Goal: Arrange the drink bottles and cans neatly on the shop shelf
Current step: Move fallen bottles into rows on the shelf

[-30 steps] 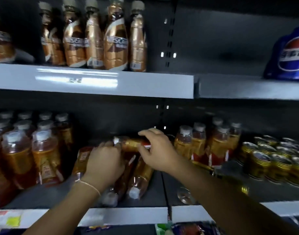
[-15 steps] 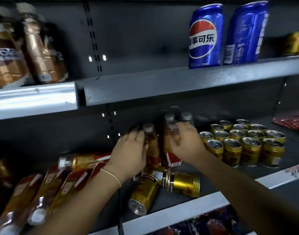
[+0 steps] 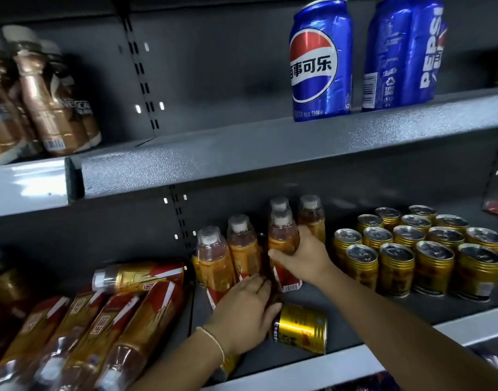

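- Shows the right hand [image 3: 301, 255] curled round the shoulder of an upright tea bottle [image 3: 283, 235], thumb on the near side, at the middle of the lower shelf [image 3: 340, 362].
- Shows the left hand [image 3: 245, 314] laid fairly flat, fingers straight against the feet of the neighbouring upright bottles [image 3: 214, 263], gripping nothing visible.
- Risks tipping the gripped bottle: held high on a narrow foot, and seemingly leaning a little.
- Risks a domino fall among the neighbouring upright bottles, which stand packed and touching, should the left hand push too hard.
- Risks rolling the fallen gold can [image 3: 301, 328], on its side just beside the left thumb and near the front edge; a nudge probably sends it over the lip.
- Half hides a second fallen can [image 3: 230, 366] under the left wrist, right at the front edge and equally free to roll.
- Crowds the front space for bottles with those two lying cans.
- Places a block of upright gold cans [image 3: 428, 249] just beyond the right forearm; a sweep of that arm could topple the near row.
- Leaves a heap of toppled tea bottles [image 3: 101, 328] in the left bay, a crosswise bottle [image 3: 137, 275] lying over their far ends, all yet to be stood up.
- Sets the upper shelf [image 3: 270, 153] low overhead, carrying blue cola cans [image 3: 319, 60] and brown coffee bottles [image 3: 50, 108], so limits lifting room.
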Demonstrator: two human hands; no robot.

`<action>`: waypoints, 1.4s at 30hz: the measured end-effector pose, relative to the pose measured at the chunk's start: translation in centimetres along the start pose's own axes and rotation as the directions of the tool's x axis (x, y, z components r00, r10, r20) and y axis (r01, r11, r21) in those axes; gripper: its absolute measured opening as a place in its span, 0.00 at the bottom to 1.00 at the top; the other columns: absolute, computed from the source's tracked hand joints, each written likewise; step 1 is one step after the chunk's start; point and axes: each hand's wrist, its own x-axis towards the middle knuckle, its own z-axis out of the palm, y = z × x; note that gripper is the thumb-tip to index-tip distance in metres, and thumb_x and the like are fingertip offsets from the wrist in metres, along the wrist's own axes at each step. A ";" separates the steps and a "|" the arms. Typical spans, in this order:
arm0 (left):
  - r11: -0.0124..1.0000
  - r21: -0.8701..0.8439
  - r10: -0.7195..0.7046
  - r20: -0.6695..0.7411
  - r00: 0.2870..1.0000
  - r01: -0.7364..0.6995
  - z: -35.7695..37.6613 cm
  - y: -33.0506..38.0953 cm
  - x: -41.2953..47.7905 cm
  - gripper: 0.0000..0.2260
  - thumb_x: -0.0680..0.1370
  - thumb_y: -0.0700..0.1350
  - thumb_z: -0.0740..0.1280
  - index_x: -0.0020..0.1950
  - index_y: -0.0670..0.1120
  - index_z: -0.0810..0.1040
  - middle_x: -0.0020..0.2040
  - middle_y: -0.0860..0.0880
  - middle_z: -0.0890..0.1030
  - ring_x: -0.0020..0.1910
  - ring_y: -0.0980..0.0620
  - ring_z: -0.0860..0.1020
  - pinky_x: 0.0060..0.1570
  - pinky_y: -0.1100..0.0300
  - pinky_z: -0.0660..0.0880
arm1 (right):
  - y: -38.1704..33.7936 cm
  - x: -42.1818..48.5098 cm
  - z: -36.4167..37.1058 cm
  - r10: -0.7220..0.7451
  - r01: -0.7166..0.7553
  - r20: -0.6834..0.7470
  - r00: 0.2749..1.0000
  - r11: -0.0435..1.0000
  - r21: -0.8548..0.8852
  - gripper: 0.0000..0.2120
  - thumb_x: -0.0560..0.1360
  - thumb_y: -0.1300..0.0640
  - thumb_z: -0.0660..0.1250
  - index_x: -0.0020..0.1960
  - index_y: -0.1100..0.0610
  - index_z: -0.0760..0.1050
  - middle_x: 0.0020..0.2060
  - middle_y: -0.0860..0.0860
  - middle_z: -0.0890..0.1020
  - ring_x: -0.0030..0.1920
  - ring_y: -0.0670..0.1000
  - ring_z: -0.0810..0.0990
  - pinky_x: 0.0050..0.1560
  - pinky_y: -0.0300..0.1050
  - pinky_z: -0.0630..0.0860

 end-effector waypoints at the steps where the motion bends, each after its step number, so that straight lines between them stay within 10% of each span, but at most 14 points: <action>1: 1.000 -0.012 -0.017 0.014 1.000 0.017 0.1 -0.1 -0.1 0.28 0.83 0.60 0.48 0.79 0.46 0.58 0.77 0.46 0.62 0.76 0.48 0.58 0.73 0.63 0.47 | 0.1 0.2 0.2 -0.009 0.009 -0.008 1.000 1.000 -0.004 0.29 0.67 0.46 0.79 0.61 0.50 0.69 0.48 0.43 0.79 0.52 0.46 0.78 0.53 0.41 0.74; 19: 0.970 -0.224 -0.120 -0.108 0.987 0.094 -4.4 -1.3 -2.6 0.29 0.82 0.59 0.54 0.79 0.46 0.55 0.77 0.47 0.62 0.74 0.49 0.63 0.69 0.61 0.60 | -5.4 -4.5 -2.3 -0.265 0.254 -0.157 0.952 0.964 -0.083 0.27 0.71 0.42 0.75 0.61 0.51 0.67 0.50 0.46 0.76 0.52 0.48 0.77 0.52 0.44 0.73; 30: 0.899 -0.393 -0.255 -0.116 0.960 0.191 -7.8 -6.0 -12.4 0.33 0.80 0.61 0.59 0.80 0.51 0.50 0.75 0.50 0.65 0.68 0.50 0.70 0.66 0.54 0.71 | -15.9 -11.7 3.9 -0.325 0.327 0.045 0.945 0.944 -0.045 0.25 0.71 0.36 0.71 0.59 0.36 0.59 0.49 0.39 0.76 0.48 0.40 0.76 0.43 0.35 0.70; 42: 0.785 -0.491 -0.534 -0.228 0.814 0.378 -9.2 -17.3 -30.5 0.26 0.76 0.58 0.67 0.69 0.48 0.64 0.62 0.48 0.74 0.61 0.49 0.74 0.60 0.53 0.73 | -28.3 -19.3 20.8 -0.440 0.423 0.237 0.866 0.898 0.122 0.23 0.70 0.40 0.74 0.57 0.45 0.67 0.45 0.44 0.80 0.41 0.42 0.79 0.40 0.38 0.73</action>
